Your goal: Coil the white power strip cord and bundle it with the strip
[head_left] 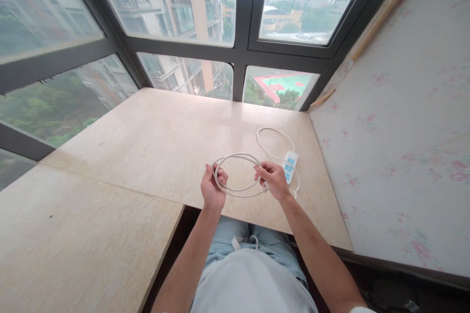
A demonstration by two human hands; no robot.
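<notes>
A white power cord [240,155] hangs in loose oval loops between my two hands, above the near part of the counter. My left hand [214,186] is closed round the left side of the loops, its fingers curled up. On the right side, my right hand [272,178] pinches the cord between thumb and fingers; a small white end, perhaps the plug, shows under that hand. Just beyond my right hand lies a white power strip [290,168] with blue socket faces. From its far end the cord curves over the counter.
The pale stone counter [147,142] runs to dark-framed windows [240,54] at the back and left. Its front edge steps in at a corner near my left forearm. A wall with flowered paper [396,146] bounds the right side.
</notes>
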